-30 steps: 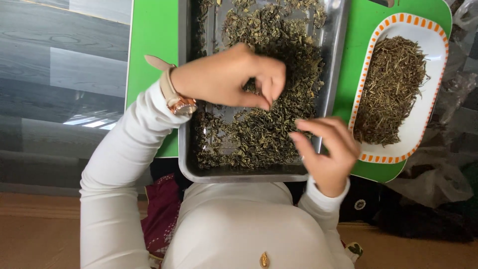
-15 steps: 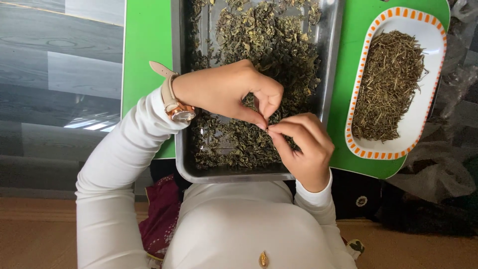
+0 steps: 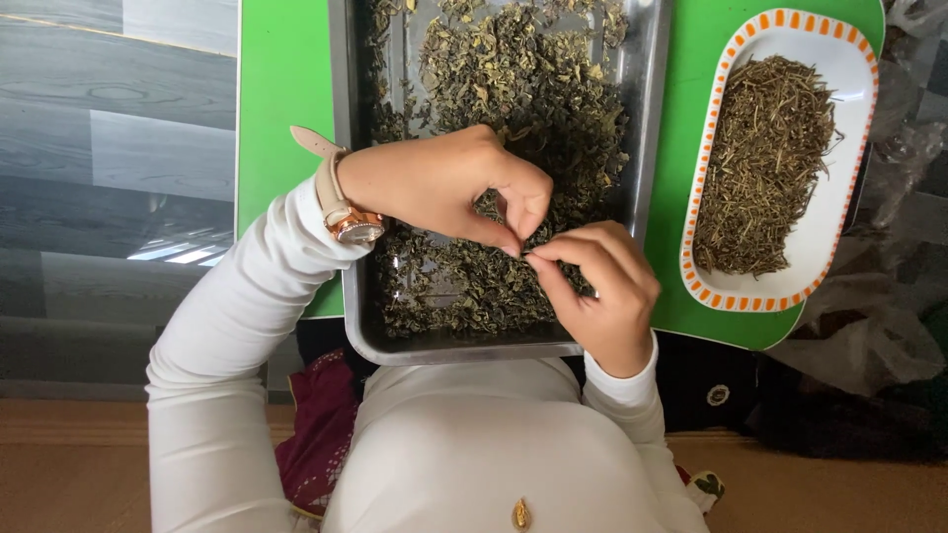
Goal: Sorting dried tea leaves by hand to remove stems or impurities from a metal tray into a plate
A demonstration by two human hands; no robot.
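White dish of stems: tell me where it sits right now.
The white dish sits at the upper right of the head view, on the green mat, right of the metal tray and beyond the right hand.

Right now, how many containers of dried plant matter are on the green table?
2. A metal tray of dried leaves sits under both hands; a white oval dish of stems lies to its right. None seems hidden.

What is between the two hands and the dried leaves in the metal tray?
Nothing visible. The left hand and right hand meet fingertip to fingertip right above the dried leaves in the metal tray. They seem to pinch a small bit between them, too small to make out.
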